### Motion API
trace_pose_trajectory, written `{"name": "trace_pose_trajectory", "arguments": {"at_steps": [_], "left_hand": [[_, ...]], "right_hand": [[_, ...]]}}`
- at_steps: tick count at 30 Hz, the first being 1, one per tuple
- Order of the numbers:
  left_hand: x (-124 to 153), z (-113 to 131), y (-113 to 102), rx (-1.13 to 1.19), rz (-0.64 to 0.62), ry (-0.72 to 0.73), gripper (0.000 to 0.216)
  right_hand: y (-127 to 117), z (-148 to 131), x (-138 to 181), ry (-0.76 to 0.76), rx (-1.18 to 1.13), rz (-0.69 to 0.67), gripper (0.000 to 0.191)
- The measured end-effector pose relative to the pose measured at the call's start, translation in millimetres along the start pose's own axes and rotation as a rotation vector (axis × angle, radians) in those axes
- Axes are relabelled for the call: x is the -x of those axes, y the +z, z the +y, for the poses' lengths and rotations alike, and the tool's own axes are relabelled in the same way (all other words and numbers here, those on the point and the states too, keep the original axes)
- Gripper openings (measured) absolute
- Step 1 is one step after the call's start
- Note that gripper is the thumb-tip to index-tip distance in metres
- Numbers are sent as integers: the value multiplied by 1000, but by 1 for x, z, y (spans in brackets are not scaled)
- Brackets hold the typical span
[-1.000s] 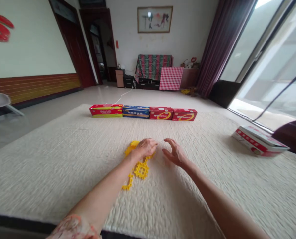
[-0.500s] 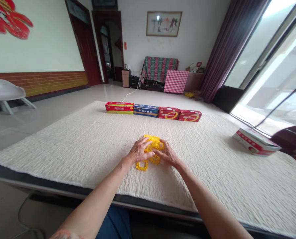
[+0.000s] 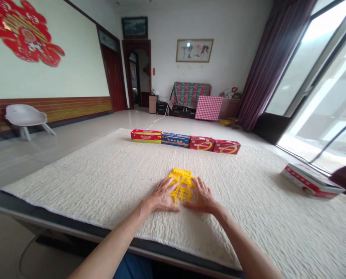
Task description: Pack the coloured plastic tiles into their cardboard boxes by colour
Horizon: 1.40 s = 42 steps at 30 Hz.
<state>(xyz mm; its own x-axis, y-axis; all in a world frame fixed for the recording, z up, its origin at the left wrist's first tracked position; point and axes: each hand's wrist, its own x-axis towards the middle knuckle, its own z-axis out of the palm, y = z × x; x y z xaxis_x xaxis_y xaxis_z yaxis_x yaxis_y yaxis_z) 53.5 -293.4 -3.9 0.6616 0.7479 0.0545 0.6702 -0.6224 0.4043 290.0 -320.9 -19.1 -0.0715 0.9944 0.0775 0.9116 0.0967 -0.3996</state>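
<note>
A small heap of yellow plastic toothed frame pieces [image 3: 185, 193], some with open square middles, lies on the cream quilted cover [image 3: 103, 182] in front of me. My left hand [image 3: 163, 197] rests along the heap's left side, fingers spread and partly over the pieces. On the other side, my right hand [image 3: 202, 195] touches the heap's right edge with its fingers apart. Both thumbs point inward at the near side of the pieces. Part of the heap is hidden under the left fingers.
Beyond the heap stands a row of boxes: a red and yellow box [image 3: 146, 136], a blue box [image 3: 175, 140] and two red boxes [image 3: 201, 143]. A white and red carton [image 3: 312, 181] lies at the right. A white chair [image 3: 26, 116] stands on the floor at left.
My hands have opened out around the yellow pieces, thumbs dropping to the near side. The separate near piece now lies closer in or under my left hand. The view has tilted up.
</note>
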Motion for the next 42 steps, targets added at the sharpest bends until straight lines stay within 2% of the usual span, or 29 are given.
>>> {"name": "trace_pose_trajectory", "arguments": {"at_steps": [6,12,21,26,29,32,35,38,40,42], "left_hand": [[-33,-17,5,4,93,19,105],[-70,-45,0,0,172,50,99],[-109,-95,-12,-15,230,-43,89],[-119,-108,-23,-85,287,-147,79],[-120,-102,-34,-181,299,-230,76],[-124,-84,-44,-267,269,-184,74],[-139,-56,-43,-269,264,-113,66],[-170,-23,-24,-200,271,51,49],[-196,-4,-5,-151,253,155,37],[-221,8,13,-110,245,149,30]], "right_hand": [[1,10,-32,-49,-9,-2,105],[6,3,-73,-154,-61,37,98],[20,-10,-134,-290,-204,156,83],[26,-20,-164,-303,-320,195,78],[25,-19,-170,-329,-338,185,79],[18,-5,-170,-398,-400,180,75],[7,23,-169,-413,-372,342,62],[-8,65,-174,-280,-229,565,50],[-19,98,-177,-186,-167,636,46],[-32,133,-181,-120,-114,670,45]]}}
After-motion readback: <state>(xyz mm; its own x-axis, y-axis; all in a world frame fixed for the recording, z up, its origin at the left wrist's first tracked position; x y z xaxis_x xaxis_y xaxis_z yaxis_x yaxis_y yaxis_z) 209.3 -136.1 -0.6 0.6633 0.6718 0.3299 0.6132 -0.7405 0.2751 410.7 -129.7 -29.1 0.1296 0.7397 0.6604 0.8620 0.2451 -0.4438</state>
